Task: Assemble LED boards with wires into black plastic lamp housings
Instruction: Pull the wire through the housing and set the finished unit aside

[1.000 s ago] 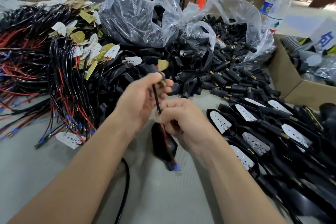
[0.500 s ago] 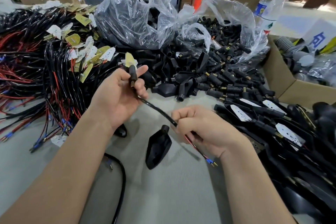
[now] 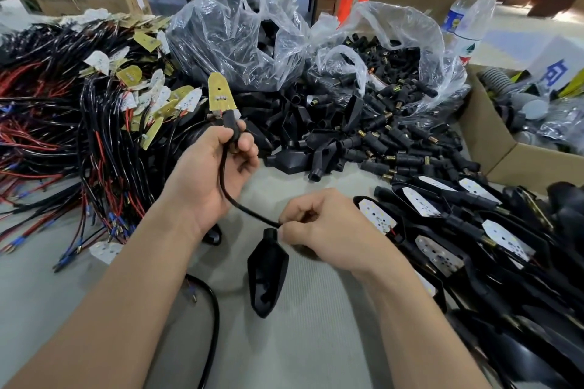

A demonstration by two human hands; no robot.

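One arrowhead-shaped LED board (image 3: pixel 219 92), its yellow back toward the camera, stands upright above the left hand (image 3: pixel 218 174), point up. Its black sleeved wire (image 3: pixel 238 204) starts at the board's lower edge. The left thumb and curled fingers grip it just below the board. From there it curves down and right across the palm to the right hand (image 3: pixel 327 226). That hand pinches the wire's far part between thumb and forefinger, with the other fingers curled in.

Just below and left of the pinch sits the round neck of a black teardrop-shaped plastic lamp housing (image 3: pixel 268 275). The neck touches the right thumb, and the body points toward the camera over the grey table (image 3: pixel 316 341). The fingers hide whether the wire enters the neck. I cannot tell whether the housing rests on the table or hangs.

Right of the right hand lie rows of black housings fitted with white LED boards (image 3: pixel 442 215). Beyond both hands spreads a heap of loose black housings and brass-tipped connectors (image 3: pixel 395 148), backed by two clear plastic bags (image 3: pixel 234 35) of black parts. A tangle of red and black wires with boards attached (image 3: pixel 47 123) covers the table's left side. A loose black cable (image 3: pixel 215 309) loops beside the left forearm. A brown cardboard box (image 3: pixel 493 142) stands at the right edge, with two clear plastic bottles (image 3: pixel 467 19) behind it.
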